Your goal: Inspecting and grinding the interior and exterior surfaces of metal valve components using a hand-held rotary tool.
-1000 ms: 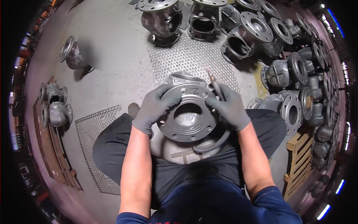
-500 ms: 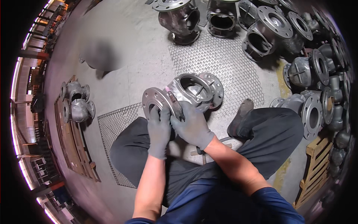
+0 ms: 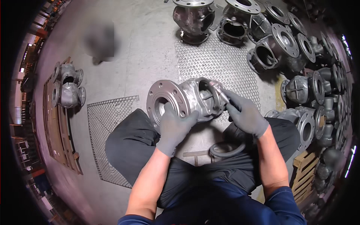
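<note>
A grey cast-metal valve body [image 3: 190,98] lies on its side between my legs, its round bolt-holed flange [image 3: 151,98] toward the left. My left hand [image 3: 174,127], in a grey glove, grips that flange from below, with fingers in its bore. A slim metal die grinder [image 3: 222,94] is in my gloved right hand [image 3: 245,115], its head at the rim of the body's oval opening. Whether the tip touches the metal, I cannot tell. From below the right hand a dark hose [image 3: 227,153] loops over the floor.
Several more valve bodies [image 3: 267,52] crowd the right and far side. Two others stand on a wooden pallet [image 3: 59,127] at left. Expanded-metal mesh sheets [image 3: 112,138] lie on the concrete floor. Another pallet [image 3: 304,168] is at right. A blurred shape is at upper left.
My right hand has moved right with the die grinder, from the flange to the oval opening. My left hand has shifted right along the flange. The valve body has turned somewhat.
</note>
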